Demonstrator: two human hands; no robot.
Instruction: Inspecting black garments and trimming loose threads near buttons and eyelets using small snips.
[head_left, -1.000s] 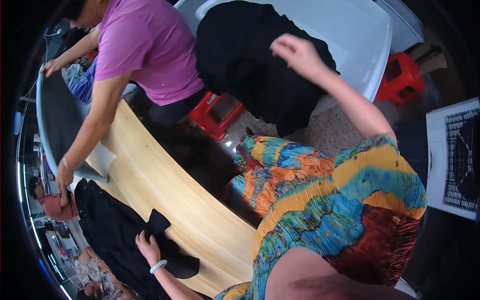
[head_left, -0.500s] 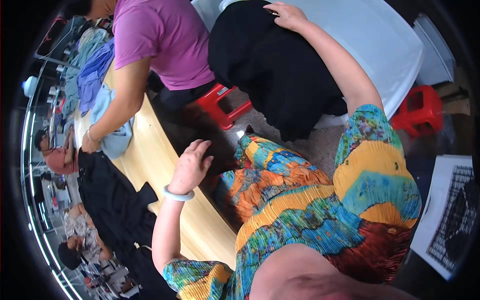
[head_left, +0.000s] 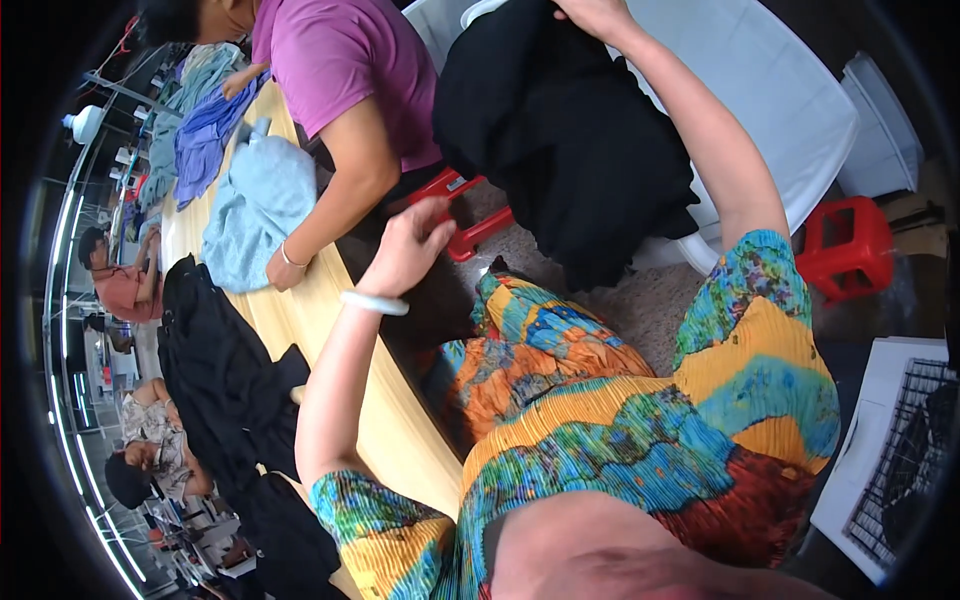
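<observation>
Places relative to the table: one pale wooden table (head_left: 400, 430), running from near us off to the upper left. We've got one white tub (head_left: 765, 110) right of the table, set apart from it, with one heap of black cloth (head_left: 555, 160) hanging over the tub's table-side edge toward the floor; piece count in the heap, can't tell. Our right hand (head_left: 597, 18) is on the top of that heap, fingers bent onto it and partly cut off by the frame, so we can't tell whether it grips or just rests. Our left hand (head_left: 405, 248) is free in the air by the table's right edge, fingers loosely curved, thumb apart; one pale bracelet (head_left: 375, 302) on that wrist. On the table's left side, one dark spread of black clothes (head_left: 225, 380), overlapping, can't count pieces. Farther up the table: one light blue garment (head_left: 262, 205), then one purple garment (head_left: 205, 145). One co-worker in a pink shirt (head_left: 350, 75) is at the table's right edge, one hand on the blue, the other at the purple. Two more people left of the table: one rust shirt (head_left: 120, 290), one patterned top (head_left: 150, 425). Two red stools: one (head_left: 478, 225) between table and tub, one (head_left: 848, 245) well right of the table, past the tub.
</observation>
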